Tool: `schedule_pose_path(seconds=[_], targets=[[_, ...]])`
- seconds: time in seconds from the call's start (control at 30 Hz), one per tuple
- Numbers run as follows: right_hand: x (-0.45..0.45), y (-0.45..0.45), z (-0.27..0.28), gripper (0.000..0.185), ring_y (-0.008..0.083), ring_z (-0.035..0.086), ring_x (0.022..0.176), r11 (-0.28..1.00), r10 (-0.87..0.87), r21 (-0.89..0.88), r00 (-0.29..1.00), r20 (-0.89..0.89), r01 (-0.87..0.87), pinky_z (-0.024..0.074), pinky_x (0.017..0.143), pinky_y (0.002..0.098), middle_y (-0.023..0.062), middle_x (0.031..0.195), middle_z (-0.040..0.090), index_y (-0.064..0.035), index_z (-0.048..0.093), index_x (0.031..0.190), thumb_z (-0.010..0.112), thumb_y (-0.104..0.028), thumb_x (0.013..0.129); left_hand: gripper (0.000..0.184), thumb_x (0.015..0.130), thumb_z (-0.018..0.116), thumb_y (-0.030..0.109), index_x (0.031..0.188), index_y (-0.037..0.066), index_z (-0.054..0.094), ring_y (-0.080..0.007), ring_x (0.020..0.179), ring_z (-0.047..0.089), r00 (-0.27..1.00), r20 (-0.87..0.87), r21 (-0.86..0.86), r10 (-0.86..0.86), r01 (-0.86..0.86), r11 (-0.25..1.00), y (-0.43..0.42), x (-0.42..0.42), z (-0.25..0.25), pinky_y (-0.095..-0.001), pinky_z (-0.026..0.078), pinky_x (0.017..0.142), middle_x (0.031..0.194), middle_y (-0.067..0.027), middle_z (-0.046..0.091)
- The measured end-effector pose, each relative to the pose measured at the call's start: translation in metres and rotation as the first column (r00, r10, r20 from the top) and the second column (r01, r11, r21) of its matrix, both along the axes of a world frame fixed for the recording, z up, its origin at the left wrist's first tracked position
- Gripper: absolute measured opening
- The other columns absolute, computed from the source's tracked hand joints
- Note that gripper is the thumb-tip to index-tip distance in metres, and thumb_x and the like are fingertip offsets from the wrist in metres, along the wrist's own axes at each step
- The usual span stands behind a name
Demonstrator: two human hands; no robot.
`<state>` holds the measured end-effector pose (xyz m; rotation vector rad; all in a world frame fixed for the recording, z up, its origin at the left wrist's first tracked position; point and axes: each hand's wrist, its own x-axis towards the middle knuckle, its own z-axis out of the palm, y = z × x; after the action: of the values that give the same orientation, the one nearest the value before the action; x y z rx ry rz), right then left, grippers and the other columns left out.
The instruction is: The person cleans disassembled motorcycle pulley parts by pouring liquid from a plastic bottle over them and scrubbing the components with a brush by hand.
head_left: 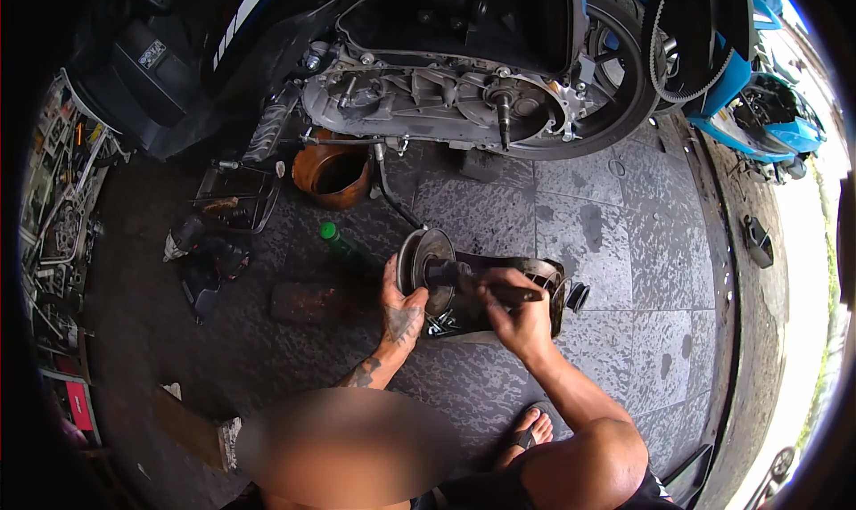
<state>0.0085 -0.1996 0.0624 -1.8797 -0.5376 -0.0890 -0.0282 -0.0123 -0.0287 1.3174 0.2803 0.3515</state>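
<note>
My left hand (401, 307) is closed on the rim of a round metal pulley (412, 259), holding it up on edge with its face turned to the right. In my right hand (517, 318) is a dark brush (524, 293), gripped by its handle. Its bristle end (448, 275) is at the pulley's centre, seemingly touching it. Below both hands sits a dark tray-like cover (481, 333) with small bolts (440, 324) and round parts in it. A coiled spring-like part (578, 296) is at its right end. My right fingers are slightly blurred.
Ahead stands a scooter with its engine case (419, 109) opened and a shaft (504, 122) sticking out. A brown pot (332, 176), a green-capped bottle (330, 232) and a dark block (312, 303) are on the tiled floor. Tools (67, 207) line the left side.
</note>
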Motion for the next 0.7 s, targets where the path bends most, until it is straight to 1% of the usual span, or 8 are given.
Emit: schedule_pose_path(seconds=[0.1,0.2,0.33,0.4,0.5,0.6,0.67,0.7], targets=[[-0.011,-0.005,-0.002,0.013,0.0199,0.068,0.084,0.993,0.014,-0.11,0.988,-0.152,-0.031,0.0531,0.073,0.0298,0.0126,0.092,0.068,0.0,0.066,0.096,0.066,0.001,0.082,0.062,0.077,0.046,-0.01,0.136,0.008,0.041,-0.0162,0.114,0.053,0.991,-0.119,-0.156,0.057,-0.075,0.985,0.004,0.001,0.015,-0.0299,0.044,0.099,0.126,-0.0057,0.052],[-0.006,0.007,0.014,0.015,0.0297,0.069,0.08,0.998,0.058,0.019,0.971,0.233,-0.065,0.0549,0.069,0.035,0.0124,0.095,0.067,-0.002,0.065,0.096,0.067,-0.002,0.081,0.062,0.077,0.047,-0.009,0.136,0.01,0.041,-0.0166,0.111,0.054,0.991,-0.133,-0.173,-0.019,-0.005,0.985,0.008,0.0,0.02,-0.0309,0.045,0.098,0.124,-0.0056,0.052],[0.0,-0.006,-0.007,0.018,0.0329,0.068,0.082,0.974,0.092,-0.218,0.99,0.104,-0.067,0.0552,0.07,0.0348,0.0135,0.098,0.066,-0.0026,0.064,0.097,0.067,0.002,0.08,0.063,0.075,0.048,-0.009,0.135,0.009,0.04,-0.0189,0.113,0.055,0.973,-0.23,-0.285,0.032,-0.098,0.953,0.003,-0.002,0.025,-0.0323,0.049,0.094,0.125,-0.0086,0.052],[-0.001,-0.018,-0.018,0.017,0.0309,0.069,0.084,0.979,0.069,-0.195,0.995,0.068,-0.055,0.0555,0.071,0.0348,0.0127,0.098,0.067,-0.0025,0.064,0.097,0.066,0.003,0.081,0.063,0.074,0.05,-0.008,0.134,0.009,0.04,-0.0206,0.113,0.057,0.94,-0.331,-0.351,0.087,-0.208,0.913,0.008,-0.008,0.024,-0.0339,0.052,0.092,0.121,-0.0095,0.054],[0.003,-0.012,-0.007,0.013,0.0208,0.069,0.086,0.998,-0.033,0.058,0.997,0.074,0.028,0.0541,0.073,0.0302,0.0108,0.099,0.069,-0.0009,0.065,0.097,0.066,0.001,0.084,0.062,0.07,0.051,-0.009,0.13,0.007,0.044,-0.0222,0.105,0.06,0.956,-0.289,-0.405,-0.053,-0.072,0.912,0.016,-0.006,0.032,-0.0346,0.055,0.088,0.115,-0.0086,0.058],[0.015,-0.025,-0.028,0.01,0.0116,0.065,0.084,0.975,-0.122,0.135,0.936,-0.331,0.175,0.0505,0.071,0.0263,0.0097,0.091,0.069,0.0013,0.067,0.094,0.067,-0.004,0.086,0.061,0.067,0.049,-0.01,0.126,0.006,0.047,-0.021,0.102,0.061,0.968,-0.231,-0.459,-0.093,-0.025,0.888,0.022,-0.002,0.022,-0.0341,0.055,0.086,0.115,-0.0083,0.058],[0.023,-0.029,-0.032,0.013,0.0117,0.065,0.078,0.988,-0.13,0.045,0.96,-0.248,0.145,0.0499,0.069,0.0269,0.0101,0.085,0.069,0.0012,0.068,0.095,0.068,-0.007,0.086,0.066,0.064,0.048,-0.01,0.128,0.005,0.048,-0.0194,0.107,0.058,0.963,-0.233,-0.469,-0.139,0.014,0.883,0.024,-0.001,0.028,-0.0298,0.053,0.085,0.117,-0.0077,0.057],[0.027,-0.025,-0.022,0.013,0.0123,0.065,0.075,0.977,-0.058,0.188,0.972,-0.23,0.102,0.05,0.068,0.0273,0.0091,0.082,0.069,0.0011,0.068,0.095,0.068,-0.008,0.086,0.069,0.063,0.047,-0.01,0.13,0.005,0.047,-0.0185,0.11,0.056,0.971,-0.211,-0.403,-0.115,0.021,0.915,0.024,0.002,0.03,-0.0271,0.051,0.084,0.119,-0.0072,0.056]])
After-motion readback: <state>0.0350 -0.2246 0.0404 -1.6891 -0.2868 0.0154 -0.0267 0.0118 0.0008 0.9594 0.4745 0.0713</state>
